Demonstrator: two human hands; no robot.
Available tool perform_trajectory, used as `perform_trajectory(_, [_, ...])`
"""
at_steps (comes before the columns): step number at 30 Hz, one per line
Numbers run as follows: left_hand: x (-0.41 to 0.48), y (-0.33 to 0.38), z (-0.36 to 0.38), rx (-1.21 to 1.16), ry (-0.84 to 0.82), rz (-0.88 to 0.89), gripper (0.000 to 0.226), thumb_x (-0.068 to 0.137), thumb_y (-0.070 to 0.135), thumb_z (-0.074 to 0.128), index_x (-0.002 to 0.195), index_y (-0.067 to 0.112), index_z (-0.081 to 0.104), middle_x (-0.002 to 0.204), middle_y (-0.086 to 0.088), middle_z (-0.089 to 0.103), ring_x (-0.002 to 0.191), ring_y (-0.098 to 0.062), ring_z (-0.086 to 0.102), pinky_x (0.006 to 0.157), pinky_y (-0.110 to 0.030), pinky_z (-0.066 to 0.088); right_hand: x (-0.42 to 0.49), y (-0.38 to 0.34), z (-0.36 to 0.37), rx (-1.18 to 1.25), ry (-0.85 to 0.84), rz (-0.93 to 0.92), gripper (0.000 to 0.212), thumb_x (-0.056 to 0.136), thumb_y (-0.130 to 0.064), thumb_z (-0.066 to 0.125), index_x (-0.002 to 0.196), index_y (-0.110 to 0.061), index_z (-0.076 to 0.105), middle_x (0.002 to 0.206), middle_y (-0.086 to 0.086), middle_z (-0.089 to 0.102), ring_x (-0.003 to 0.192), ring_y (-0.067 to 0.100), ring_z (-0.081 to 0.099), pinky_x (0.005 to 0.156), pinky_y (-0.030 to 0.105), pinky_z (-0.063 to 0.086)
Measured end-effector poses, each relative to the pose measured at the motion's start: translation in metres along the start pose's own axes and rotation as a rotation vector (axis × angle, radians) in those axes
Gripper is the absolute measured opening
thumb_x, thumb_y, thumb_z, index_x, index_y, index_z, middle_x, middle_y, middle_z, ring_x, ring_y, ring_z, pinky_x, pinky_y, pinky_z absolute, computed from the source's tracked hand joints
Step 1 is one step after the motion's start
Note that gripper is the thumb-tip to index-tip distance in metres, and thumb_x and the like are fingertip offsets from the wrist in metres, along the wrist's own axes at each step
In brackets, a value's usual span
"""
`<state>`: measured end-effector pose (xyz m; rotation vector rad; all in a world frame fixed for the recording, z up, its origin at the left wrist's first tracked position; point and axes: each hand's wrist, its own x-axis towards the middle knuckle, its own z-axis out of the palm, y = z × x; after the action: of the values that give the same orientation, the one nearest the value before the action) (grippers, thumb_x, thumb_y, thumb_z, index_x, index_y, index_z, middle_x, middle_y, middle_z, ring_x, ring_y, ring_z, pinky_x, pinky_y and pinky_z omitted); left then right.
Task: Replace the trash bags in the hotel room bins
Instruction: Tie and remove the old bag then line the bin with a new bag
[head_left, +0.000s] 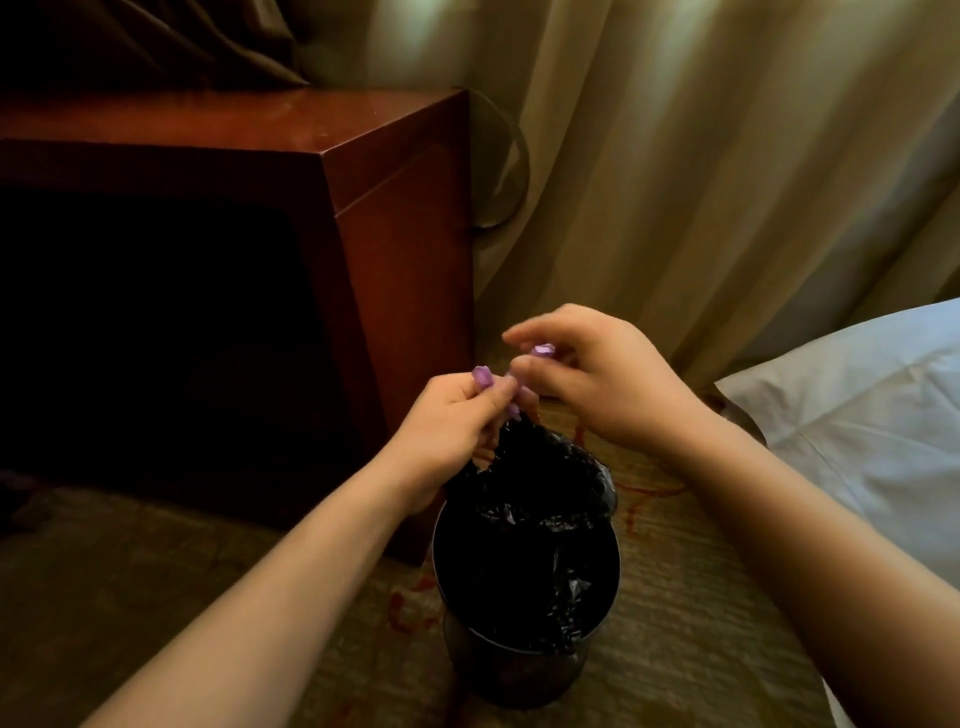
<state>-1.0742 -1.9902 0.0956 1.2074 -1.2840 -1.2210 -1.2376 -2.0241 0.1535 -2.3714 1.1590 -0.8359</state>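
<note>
Dim carpeted floor (156, 571), reddish wooden cabinet (400, 249) (dark front), pale curtains (675, 156).

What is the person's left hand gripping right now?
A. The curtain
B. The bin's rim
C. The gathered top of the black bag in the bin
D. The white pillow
C: the left hand pinches the bunched top of the black trash bag, lifted above the bin.

I see bin (524, 597) near centre on carpet (156, 597), bag (540, 478) in it, cabinet (395, 249) far left, curtain (675, 182) behind, pillow (872, 415) right
</note>
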Motion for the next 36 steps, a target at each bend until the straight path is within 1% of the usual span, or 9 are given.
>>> perform_trajectory(6, [0.005,0.000,-0.013,-0.051,-0.023,-0.100,0.048,0.097,0.034,0.059,0.097,-0.013,0.065,0.073,-0.008,0.058,0.065,-0.018,0.049,0.062,-0.031,0.040,-0.016,0.013,0.009,-0.025,0.064,-0.002,0.010,0.089,-0.029,0.072,0.095,-0.024,0.079,0.081,-0.012,0.069,0.074,0.004,0.063,0.070,0.027,0.051])
perform_trajectory(13, [0.001,0.006,-0.021,0.093,-0.031,0.006,0.015,0.083,0.001,0.073,0.097,0.002,0.078,0.092,-0.021,0.075,0.088,-0.032,0.073,0.082,-0.043,0.059,-0.025,0.016,0.014,-0.107,-0.131,-0.150,0.014,0.081,-0.023,0.080,0.094,-0.028,0.079,0.083,-0.008,0.070,0.079,0.010,0.064,0.073,0.037,0.053])
perform_trajectory(16, [0.000,0.003,-0.018,0.294,0.029,0.186,0.015,0.081,-0.010,0.070,0.087,0.002,0.077,0.076,-0.011,0.076,0.071,-0.022,0.074,0.065,-0.032,0.059,-0.021,0.023,0.014,0.064,-0.046,-0.014,0.017,0.081,-0.016,0.076,0.093,-0.027,0.078,0.086,-0.010,0.071,0.084,0.005,0.066,0.079,0.036,0.055])
perform_trajectory(18, [0.000,-0.004,-0.020,0.658,0.058,0.526,0.018,0.082,-0.005,0.069,0.087,0.009,0.077,0.080,-0.003,0.076,0.072,-0.020,0.072,0.065,-0.037,0.058,-0.012,0.027,0.019,0.227,-0.017,0.122,0.021,0.087,-0.013,0.069,0.101,-0.027,0.077,0.094,-0.011,0.075,0.093,0.003,0.068,0.090,0.037,0.055])
perform_trajectory(20, [0.000,-0.012,-0.024,1.025,0.067,0.858,0.014,0.087,0.003,0.064,0.092,0.010,0.075,0.088,-0.002,0.073,0.076,-0.023,0.068,0.067,-0.040,0.055,0.000,0.032,0.028,0.280,-0.103,0.209,0.026,0.095,-0.020,0.061,0.118,-0.026,0.071,0.108,-0.007,0.075,0.105,0.007,0.068,0.100,0.041,0.052])
perform_trajectory(22, [-0.003,-0.018,-0.025,1.137,0.122,0.984,0.017,0.096,0.008,0.056,0.098,0.006,0.074,0.093,-0.008,0.072,0.076,-0.028,0.066,0.066,-0.043,0.055,0.008,0.032,0.033,0.305,-0.246,0.257,0.031,0.100,-0.024,0.055,0.130,-0.022,0.064,0.117,-0.005,0.072,0.110,0.007,0.065,0.105,0.039,0.048])
perform_trajectory(27, [-0.008,-0.025,-0.030,1.125,0.252,1.082,0.014,0.096,0.004,0.062,0.100,-0.001,0.074,0.097,-0.013,0.073,0.080,-0.030,0.067,0.071,-0.040,0.056,0.017,0.028,0.036,0.522,-0.380,0.343,0.028,0.104,-0.017,0.050,0.121,-0.007,0.069,0.095,0.003,0.073,0.068,-0.010,0.062,0.064,0.006,0.045])
perform_trajectory(33, [-0.010,-0.030,-0.030,1.001,0.274,1.056,0.010,0.091,0.001,0.069,0.099,-0.003,0.074,0.099,-0.014,0.072,0.088,-0.027,0.069,0.078,-0.037,0.056,0.022,0.026,0.045,0.772,-0.154,0.398,0.010,0.085,0.000,0.073,0.095,-0.003,0.071,0.079,0.010,0.076,0.071,0.012,0.072,0.071,0.026,0.057])
perform_trajectory(36, [-0.009,-0.032,-0.033,0.942,0.294,1.022,0.014,0.089,0.005,0.073,0.101,0.000,0.075,0.100,-0.010,0.074,0.090,-0.024,0.071,0.081,-0.037,0.057,0.020,0.029,0.045,0.727,-0.050,0.403,0.009,0.081,-0.001,0.077,0.085,-0.009,0.072,0.084,0.014,0.078,0.081,0.024,0.075,0.089,0.043,0.059])
